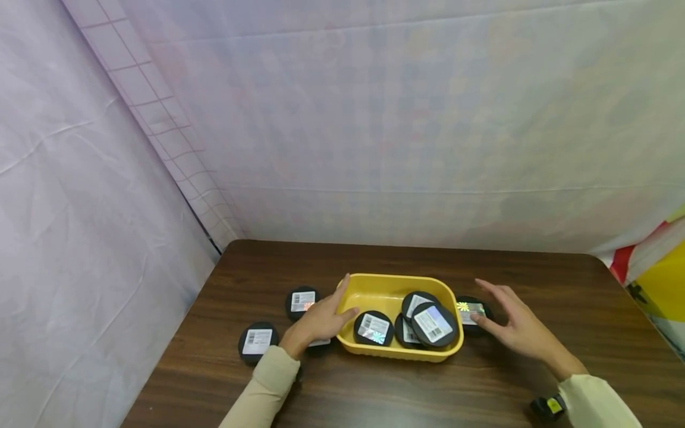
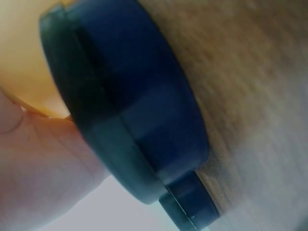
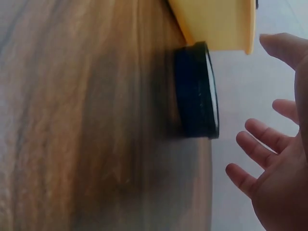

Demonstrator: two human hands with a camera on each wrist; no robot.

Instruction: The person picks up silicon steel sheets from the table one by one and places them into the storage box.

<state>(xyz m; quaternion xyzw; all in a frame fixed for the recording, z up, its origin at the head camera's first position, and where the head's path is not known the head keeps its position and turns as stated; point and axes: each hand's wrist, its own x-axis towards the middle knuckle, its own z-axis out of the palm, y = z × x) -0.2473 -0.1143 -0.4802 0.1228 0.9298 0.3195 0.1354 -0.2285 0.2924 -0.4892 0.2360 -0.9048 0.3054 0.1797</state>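
A yellow plastic basket [image 1: 385, 278] stands on the table, holding several round black tubs with white labels, such as one labelled tub [image 1: 373, 328] lying by itself. My left hand [image 1: 320, 318] is at the basket's left rim, index finger and thumb spread. Whether it touches the rim I cannot tell. Close up in the left wrist view, a dark tub [image 2: 144, 96] covers part of that hand [image 2: 43, 168]. Over a single tub [image 1: 472, 309] right of the basket, my right hand [image 1: 516, 324] hovers with fingers spread. The right wrist view shows a gap between hand [image 3: 279, 159] and tub [image 3: 196, 91].
More tubs lie left of the basket, including a back tub [image 1: 301, 302] and a front tub [image 1: 258, 342]; others are partly hidden by my left arm. A small black object with a yellow patch [image 1: 551, 407] is by my right wrist. A white curtain [image 1: 407, 131] hangs behind the brown table [image 1: 374, 386].
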